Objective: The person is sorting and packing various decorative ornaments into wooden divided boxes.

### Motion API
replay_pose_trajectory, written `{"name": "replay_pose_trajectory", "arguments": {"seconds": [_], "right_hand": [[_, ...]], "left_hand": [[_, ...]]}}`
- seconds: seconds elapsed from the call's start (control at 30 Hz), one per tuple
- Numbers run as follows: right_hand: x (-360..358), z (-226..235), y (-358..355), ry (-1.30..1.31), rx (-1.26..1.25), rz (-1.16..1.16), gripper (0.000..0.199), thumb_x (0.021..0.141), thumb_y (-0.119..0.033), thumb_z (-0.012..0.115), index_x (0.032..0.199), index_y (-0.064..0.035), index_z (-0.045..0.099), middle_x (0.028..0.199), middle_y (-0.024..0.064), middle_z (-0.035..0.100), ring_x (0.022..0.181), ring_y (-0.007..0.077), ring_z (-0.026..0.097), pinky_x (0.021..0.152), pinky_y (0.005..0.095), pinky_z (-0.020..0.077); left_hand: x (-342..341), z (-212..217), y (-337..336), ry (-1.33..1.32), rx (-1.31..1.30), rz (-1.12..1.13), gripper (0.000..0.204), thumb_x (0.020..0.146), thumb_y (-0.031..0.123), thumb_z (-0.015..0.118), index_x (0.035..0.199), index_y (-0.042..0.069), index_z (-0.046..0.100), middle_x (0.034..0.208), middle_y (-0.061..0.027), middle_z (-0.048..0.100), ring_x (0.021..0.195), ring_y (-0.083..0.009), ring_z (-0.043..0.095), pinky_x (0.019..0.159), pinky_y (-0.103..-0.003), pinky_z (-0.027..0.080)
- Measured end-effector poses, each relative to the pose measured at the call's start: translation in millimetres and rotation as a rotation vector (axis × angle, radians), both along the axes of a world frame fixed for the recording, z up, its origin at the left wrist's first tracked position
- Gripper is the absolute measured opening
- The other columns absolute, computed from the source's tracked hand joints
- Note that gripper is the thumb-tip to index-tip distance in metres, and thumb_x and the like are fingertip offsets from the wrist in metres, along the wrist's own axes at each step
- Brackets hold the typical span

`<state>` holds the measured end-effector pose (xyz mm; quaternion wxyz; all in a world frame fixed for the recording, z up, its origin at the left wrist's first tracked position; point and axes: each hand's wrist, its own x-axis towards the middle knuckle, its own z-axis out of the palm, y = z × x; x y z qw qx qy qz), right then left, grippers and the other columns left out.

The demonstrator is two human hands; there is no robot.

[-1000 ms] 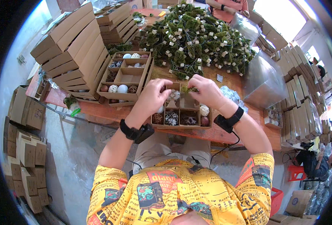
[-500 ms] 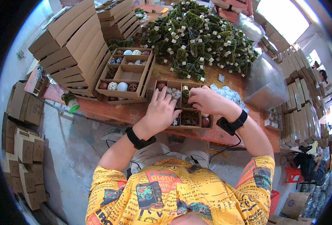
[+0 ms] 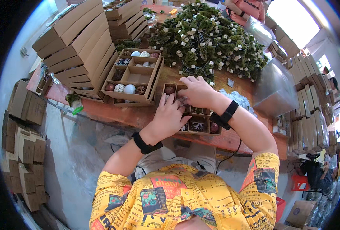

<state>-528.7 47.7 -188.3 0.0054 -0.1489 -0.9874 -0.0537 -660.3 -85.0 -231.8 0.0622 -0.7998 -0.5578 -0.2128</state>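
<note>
A divided cardboard box (image 3: 200, 133) lies near the table edge in front of me. My left hand (image 3: 171, 114) rests over its left side, fingers apart and fingertips reaching into a compartment. Above the back compartments, my right hand (image 3: 200, 93) bends its fingers down beside the left fingertips. Something small and pale shows beneath them, too hidden to name. A dark red-brown ball (image 3: 169, 89) sits in the back left compartment. At the front are a dark pine cone with pale markings (image 3: 197, 126) and a dark red ball (image 3: 214, 127).
Another divided box (image 3: 138, 77) holding balls stands to the left, before tall stacks of cardboard trays (image 3: 76, 42). A heap of green moss pieces with pale cubes (image 3: 208, 42) covers the back. On the right are crumpled bluish plastic (image 3: 237, 99) and a clear-wrapped block (image 3: 276, 90).
My right hand has moved left and slightly back, from the middle compartments to beside my left fingertips. My left hand has shifted slightly right and toward me.
</note>
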Motion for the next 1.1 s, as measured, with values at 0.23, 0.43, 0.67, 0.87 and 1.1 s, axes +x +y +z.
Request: {"name": "replay_pose_trajectory", "arguments": {"seconds": [0.23,0.43,0.67,0.87,1.1], "right_hand": [[-16,-5,3,-0.049,0.104,-0.034,0.030,0.068,-0.019,0.067,0.098,-0.0187,0.068,0.112,0.0091,0.052,0.105,0.0258,0.050,0.081,0.0413,0.0426],[-16,-6,0,-0.049,0.161,-0.062,0.022,0.070,-0.019,0.065,0.092,-0.0195,0.069,0.103,0.0055,0.054,0.101,0.0241,0.051,0.080,0.0402,0.0431],[8,33,61,0.228,-0.230,-0.244,0.021,0.074,-0.027,0.064,0.088,-0.0113,0.069,0.094,0.0102,0.062,0.092,0.0286,0.059,0.080,0.0379,0.0481],[47,26,153,0.451,-0.146,-0.797,0.026,0.074,-0.029,0.064,0.093,-0.0119,0.069,0.091,0.0138,0.066,0.089,0.0289,0.063,0.080,0.0387,0.0489],[11,17,170,0.463,-0.018,-0.865,0.048,0.071,-0.037,0.070,0.110,-0.0131,0.061,0.102,0.0140,0.065,0.098,0.0301,0.061,0.083,0.0410,0.0478]], "left_hand": [[-2,1,2,-0.034,0.013,-0.009,0.040,0.086,0.035,0.055,0.102,0.000,0.064,0.107,-0.0174,0.056,0.113,-0.0386,0.043,0.103,-0.053,0.027],[0,-2,4,-0.043,-0.004,-0.011,0.042,0.086,0.036,0.054,0.104,0.000,0.063,0.111,-0.0182,0.055,0.113,-0.0390,0.042,0.102,-0.053,0.027],[0,2,1,0.010,-0.011,0.003,0.038,0.085,0.035,0.057,0.093,-0.001,0.063,0.101,-0.0186,0.056,0.109,-0.0377,0.043,0.101,-0.051,0.029],[-2,3,2,-0.011,-0.030,-0.025,0.036,0.083,0.034,0.059,0.087,-0.001,0.063,0.097,-0.0174,0.056,0.106,-0.0371,0.043,0.100,-0.051,0.029],[-1,5,2,-0.047,-0.054,-0.027,0.035,0.082,0.032,0.061,0.089,-0.001,0.063,0.099,-0.0175,0.055,0.108,-0.0377,0.042,0.101,-0.051,0.028]]}}
